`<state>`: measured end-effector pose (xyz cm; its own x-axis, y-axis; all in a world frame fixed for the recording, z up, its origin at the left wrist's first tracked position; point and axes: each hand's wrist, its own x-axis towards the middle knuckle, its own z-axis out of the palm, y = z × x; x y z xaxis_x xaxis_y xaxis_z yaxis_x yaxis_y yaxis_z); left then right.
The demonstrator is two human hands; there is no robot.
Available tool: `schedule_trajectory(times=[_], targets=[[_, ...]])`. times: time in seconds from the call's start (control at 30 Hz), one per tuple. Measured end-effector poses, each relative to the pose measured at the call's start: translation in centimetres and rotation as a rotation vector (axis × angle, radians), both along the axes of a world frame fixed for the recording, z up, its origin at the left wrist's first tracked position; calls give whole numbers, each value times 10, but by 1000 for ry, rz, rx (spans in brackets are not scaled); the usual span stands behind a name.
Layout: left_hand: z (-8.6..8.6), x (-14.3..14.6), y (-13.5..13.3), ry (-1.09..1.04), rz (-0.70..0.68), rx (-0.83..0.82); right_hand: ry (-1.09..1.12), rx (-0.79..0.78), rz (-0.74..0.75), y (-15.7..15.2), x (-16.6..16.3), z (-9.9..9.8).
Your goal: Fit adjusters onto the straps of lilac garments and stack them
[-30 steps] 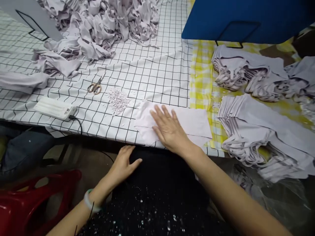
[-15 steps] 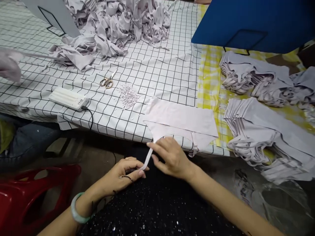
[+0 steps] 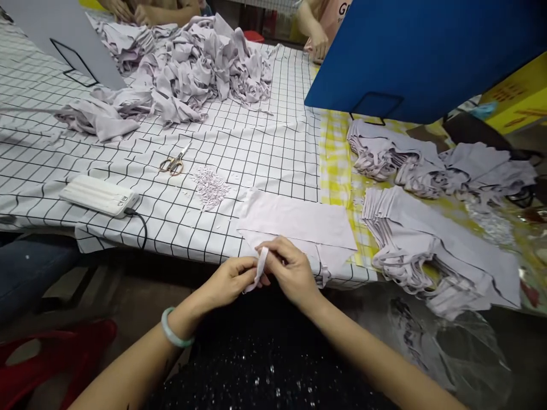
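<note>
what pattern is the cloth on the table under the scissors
White with a thin black grid, on the tablecloth beneath the scissors; the head view shows it.

Scissors (image 3: 174, 162) and a white power bank (image 3: 99, 195) are seen on the gridded tablecloth (image 3: 265, 142), fabric scraps (image 3: 210, 185) between them; heaped grey garments (image 3: 192, 68) are piled far, a blue board (image 3: 410, 51) right.

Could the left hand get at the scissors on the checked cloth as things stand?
Probably yes, once it lets go: the left hand is pinching a pale fabric strip together with the right hand. The scissors lie uncovered on the checked cloth, with nothing between.
</note>
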<state>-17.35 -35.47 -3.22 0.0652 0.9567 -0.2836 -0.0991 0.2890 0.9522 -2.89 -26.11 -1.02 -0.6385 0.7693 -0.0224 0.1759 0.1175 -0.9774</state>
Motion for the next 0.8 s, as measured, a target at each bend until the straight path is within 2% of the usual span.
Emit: schedule_trajectory(times=[0.2, 0.3, 0.4, 0.47, 0.63, 0.73, 0.8], targets=[[3, 2, 5, -44, -5, -43, 200, -581, -134, 54, -20, 12], [0, 4, 5, -69, -2, -62, 249, -789, -107, 68, -23, 17], [-3, 5, 6, -75, 5, -62, 243, -944, -64, 69, -22, 18], [-5, 5, 7, -71, 1, -62, 247, -975, -83, 68, -21, 17], [-7, 7, 6, -58, -16, -72, 273, -887, -201, 75, -22, 17], [-7, 8, 6, -58, -17, -81, 316, -855, -171, 90, -26, 17], [-8, 8, 6, -78, -11, -84, 313, -766, -146, 102, -28, 14]])
